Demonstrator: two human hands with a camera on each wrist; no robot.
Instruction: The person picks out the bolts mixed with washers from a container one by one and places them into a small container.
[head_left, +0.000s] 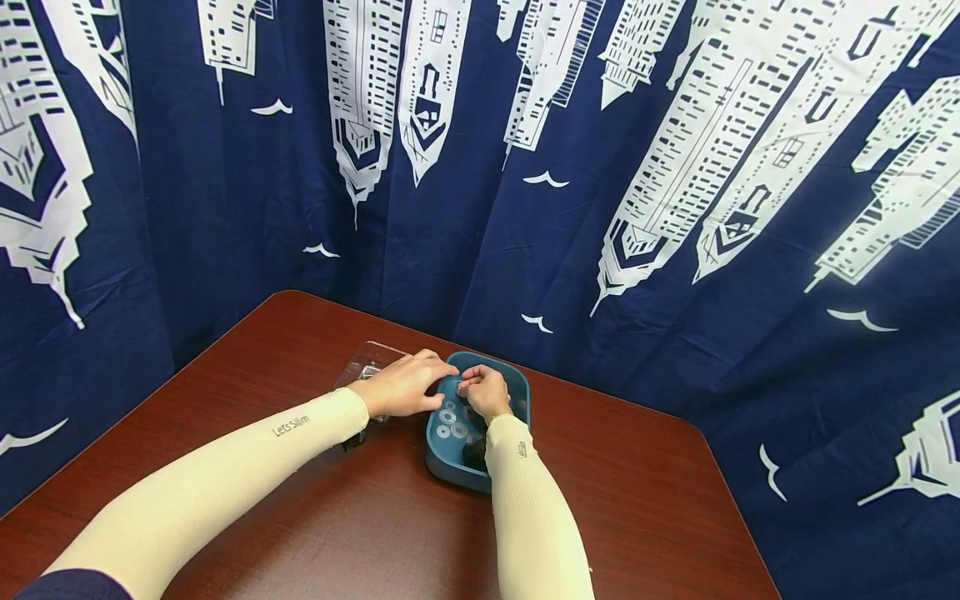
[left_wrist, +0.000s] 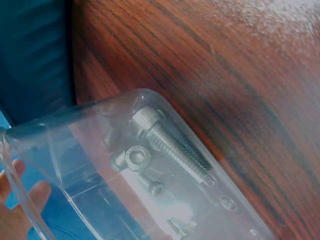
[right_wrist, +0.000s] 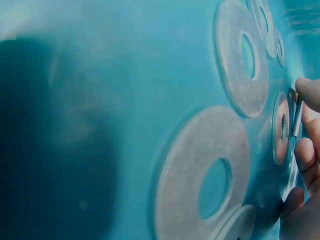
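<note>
My right hand [head_left: 486, 392] reaches into a blue bin [head_left: 454, 473], its fingers bent toward the thumb. In the right wrist view the fingertips pinch a thin threaded screw [right_wrist: 297, 119] close to the bin floor. Flat grey washers [right_wrist: 176, 175] of different sizes lie beside it. Over the bin's left rim, my left hand [head_left: 405, 385] is held with thumb and fingers apart and nothing between them. Beneath and beside it stands a clear plastic box [left_wrist: 150, 95], which holds a large socket-head bolt [left_wrist: 167, 142] and several smaller ones.
Bin and box stand side by side near the back edge of a reddish-brown wooden table [head_left: 360, 533]. A dark object [head_left: 474, 452], partly hidden by the right forearm, lies in the near end of the bin. Behind the table hangs a navy curtain [head_left: 465, 250] with white buildings.
</note>
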